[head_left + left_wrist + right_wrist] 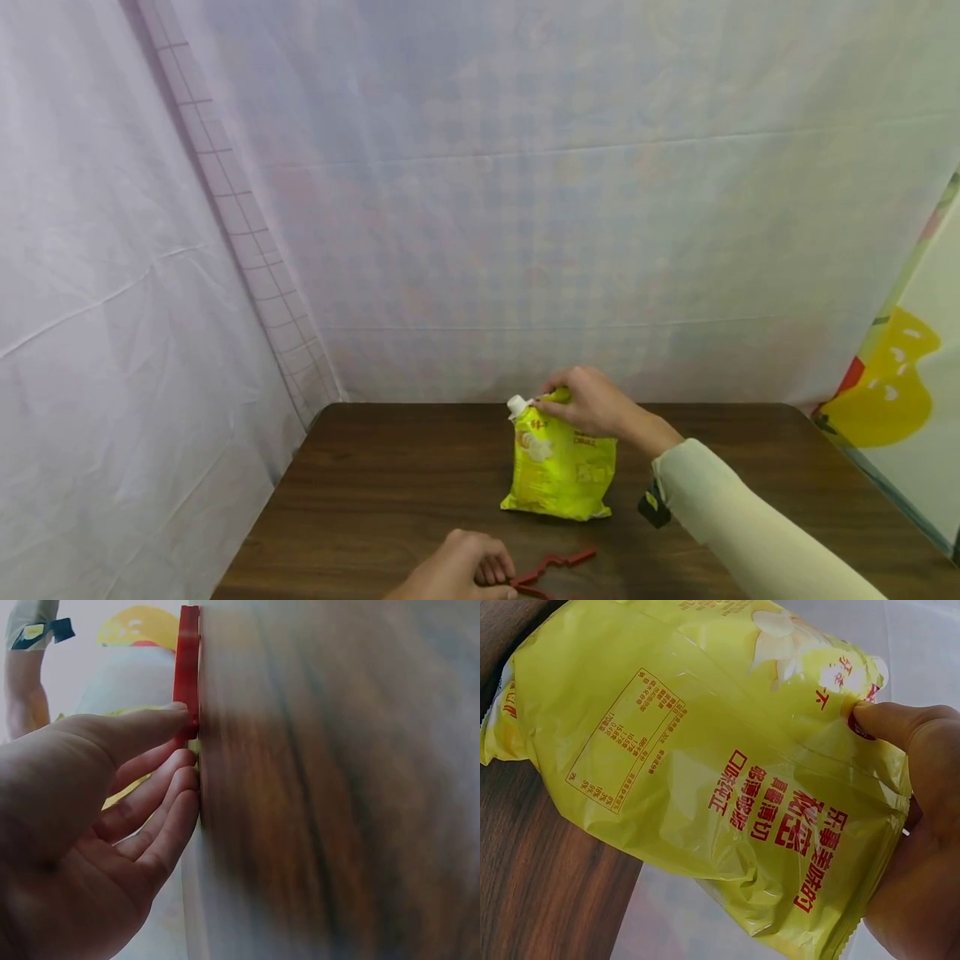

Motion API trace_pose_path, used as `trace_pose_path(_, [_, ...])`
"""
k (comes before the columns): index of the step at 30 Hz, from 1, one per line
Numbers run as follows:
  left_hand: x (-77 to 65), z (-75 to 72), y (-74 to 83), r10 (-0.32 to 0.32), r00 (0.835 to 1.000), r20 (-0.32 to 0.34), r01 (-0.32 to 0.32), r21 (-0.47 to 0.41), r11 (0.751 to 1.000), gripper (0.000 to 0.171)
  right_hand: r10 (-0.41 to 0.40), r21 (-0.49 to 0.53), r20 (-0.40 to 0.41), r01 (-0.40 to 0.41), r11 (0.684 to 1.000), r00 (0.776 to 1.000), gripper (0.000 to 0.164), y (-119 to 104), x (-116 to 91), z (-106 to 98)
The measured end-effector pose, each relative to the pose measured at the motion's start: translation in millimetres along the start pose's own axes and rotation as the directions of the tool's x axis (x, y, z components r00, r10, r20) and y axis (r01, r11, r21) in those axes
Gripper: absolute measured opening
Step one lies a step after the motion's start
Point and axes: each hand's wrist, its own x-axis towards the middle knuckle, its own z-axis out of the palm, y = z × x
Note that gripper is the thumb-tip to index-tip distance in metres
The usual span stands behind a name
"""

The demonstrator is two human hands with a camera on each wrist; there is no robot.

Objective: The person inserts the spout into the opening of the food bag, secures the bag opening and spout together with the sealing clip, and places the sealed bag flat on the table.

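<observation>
A yellow chip bag [558,479] stands upright on the table, its printed back seen close in the right wrist view. My right hand [588,406] grips its top edge, the thumb [892,724] pressed on the printed side. A white cap-like piece [517,406] sticks out at the bag's upper left corner. Near the front of the table, my left hand [465,568] pinches one end of a red bag clip [573,557], whose two arms appear spread apart. In the left wrist view the thumb and fingers hold the red strip [187,660] close to the wood.
The dark wooden table [390,475] backs onto a pale hanging sheet [525,208]. Another white sheet [112,292] hangs along the left side. A yellow-printed panel [885,400] stands at the right. A black device [655,504] is strapped to my right wrist.
</observation>
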Motion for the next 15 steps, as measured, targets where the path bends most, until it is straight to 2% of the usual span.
trace_pose_path(10, [2.2,6.1,4.7,0.056,0.998,-0.021,-0.054,0.080,0.995,0.004,-0.002,-0.003,-0.001,0.002,1.000,1.000,0.014,1.1,-0.4,-1.3])
trace_pose_path(15, [0.0,6.6,8.9,-0.001,0.999,-0.037,0.003,0.046,0.999,0.004,-0.006,0.003,0.000,0.006,1.000,1.000,0.014,1.7,-0.8,-1.3])
